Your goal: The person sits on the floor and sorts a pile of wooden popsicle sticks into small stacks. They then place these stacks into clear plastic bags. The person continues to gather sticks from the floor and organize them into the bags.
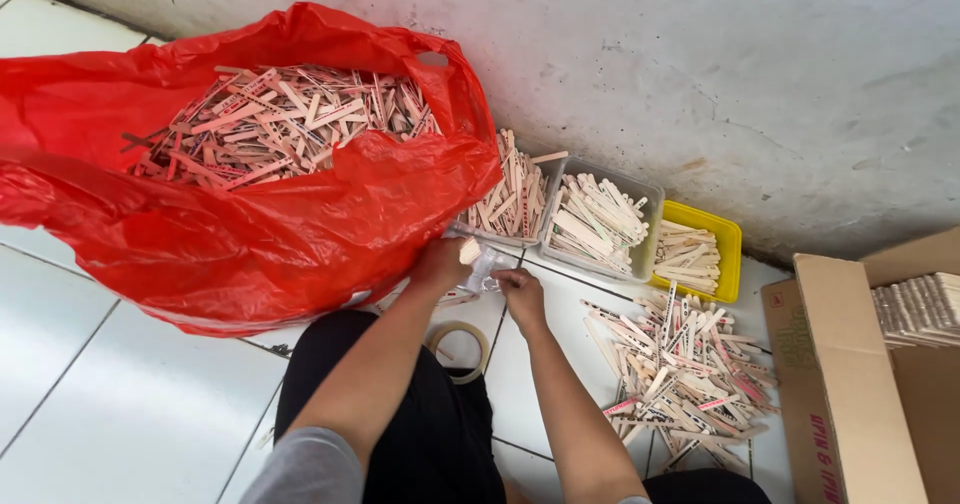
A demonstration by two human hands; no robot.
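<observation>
Where hands meet, left hand (438, 264) and right hand (520, 292) pinch clear plastic bag (482, 264) (contents unclear); fingers mostly hidden.

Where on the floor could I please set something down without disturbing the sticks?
Bare tile lies lower left, below the red bag beside the person's knee. It is crowded between the hands, tape roll, loose stick pile, trays and cardboard box.

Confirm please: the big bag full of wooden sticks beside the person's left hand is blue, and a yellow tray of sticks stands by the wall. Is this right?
Not quite. The head view shows that the big bag full of wooden sticks is red, not blue. The rest holds: it lies beside the left hand, and the yellow tray of sticks stands by the wall.
</observation>
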